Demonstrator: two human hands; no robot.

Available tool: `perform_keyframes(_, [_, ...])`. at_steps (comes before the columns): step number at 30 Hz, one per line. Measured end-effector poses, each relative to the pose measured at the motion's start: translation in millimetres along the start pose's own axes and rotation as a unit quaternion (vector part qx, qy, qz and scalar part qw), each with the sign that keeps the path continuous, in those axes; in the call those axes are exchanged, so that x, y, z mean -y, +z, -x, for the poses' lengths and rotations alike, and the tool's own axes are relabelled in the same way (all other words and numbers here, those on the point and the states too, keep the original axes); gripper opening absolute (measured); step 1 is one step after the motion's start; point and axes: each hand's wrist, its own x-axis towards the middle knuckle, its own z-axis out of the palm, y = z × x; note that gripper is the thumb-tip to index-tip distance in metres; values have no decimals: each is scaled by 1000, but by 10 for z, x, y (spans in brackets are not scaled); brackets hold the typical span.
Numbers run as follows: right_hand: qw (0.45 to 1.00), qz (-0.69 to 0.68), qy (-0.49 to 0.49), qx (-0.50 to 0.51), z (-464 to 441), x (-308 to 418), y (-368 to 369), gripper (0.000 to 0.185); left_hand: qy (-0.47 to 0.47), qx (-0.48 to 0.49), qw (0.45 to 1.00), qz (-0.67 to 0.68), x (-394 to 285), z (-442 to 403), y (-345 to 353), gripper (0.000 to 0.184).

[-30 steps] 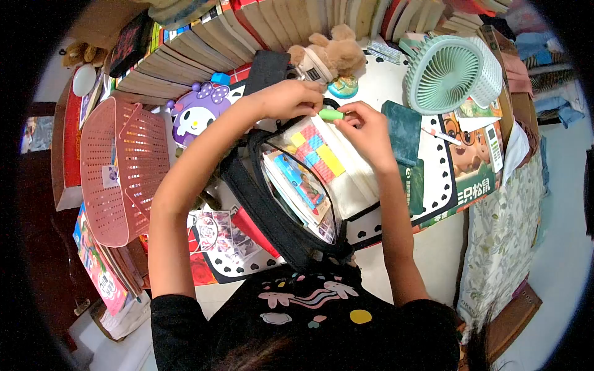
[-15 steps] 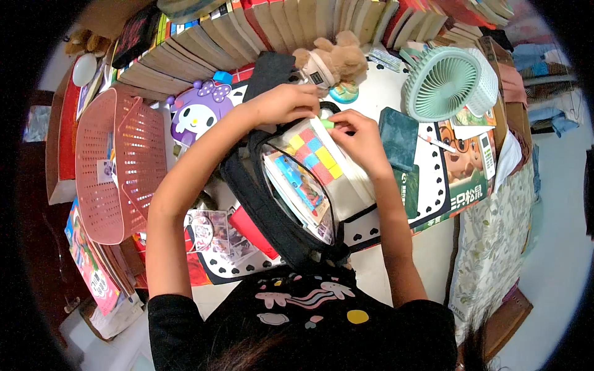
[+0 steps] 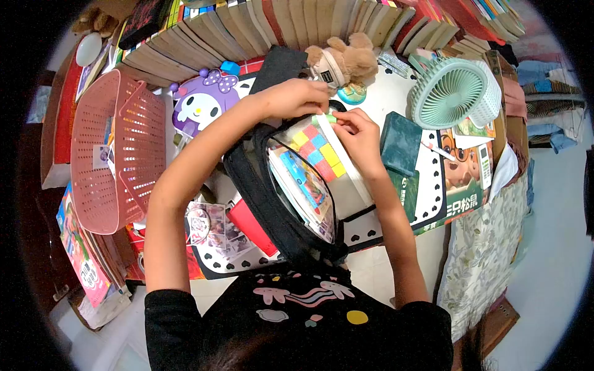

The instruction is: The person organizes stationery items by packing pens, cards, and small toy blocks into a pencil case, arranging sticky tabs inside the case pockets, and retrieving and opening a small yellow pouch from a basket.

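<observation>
A black bag (image 3: 249,179) lies open on the desk, with books and papers (image 3: 303,185) inside its clear-fronted compartment. Beside these, a white-edged pouch (image 3: 356,179) shows colored squares (image 3: 320,151). At the pouch's upper end, my right hand (image 3: 361,133) pinches its fingers at a small green object (image 3: 328,118), now mostly hidden. My left hand (image 3: 300,99) has its fingers closed at the pouch's upper corner, just left of the green piece. Whatever the left fingertips grip is too small to make out.
Behind the hands stand a row of books (image 3: 241,31) and a plush bear (image 3: 349,60). A green fan (image 3: 450,93) and dark green box (image 3: 399,144) are at the right. A pink basket (image 3: 96,154) and purple character item (image 3: 199,108) are at the left.
The green object showed plainly between my hands and is now mostly tucked at the pouch's corner. My right hand's fingers have closed in over it. The whole view has shifted slightly.
</observation>
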Motion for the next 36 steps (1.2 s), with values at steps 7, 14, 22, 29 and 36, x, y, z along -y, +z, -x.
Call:
perform_keyframes(7, [999, -30, -10, -2, 5, -136, -29, 20, -35, -58, 998, 14, -48, 26, 8, 13])
perform_keyframes(14, [998, -45, -21, -22, 35, -132, 16, 19, -219, 121, 967, -46, -295, 240, -77, 19])
perform_keyframes(22, [998, -51, -21, -25, 39, -146, 24, 18, -286, 199, 932, -100, -475, 139, -4, 17])
perform_keyframes(29, [998, -40, -34, -24, 56, -197, 15, 20, -255, 149, 942, -156, -434, 175, 149, 14])
perform_keyframes(36, [999, -37, -18, -19, 31, -216, 4, 21, -260, 155, 951, -70, -545, 100, 165, 13])
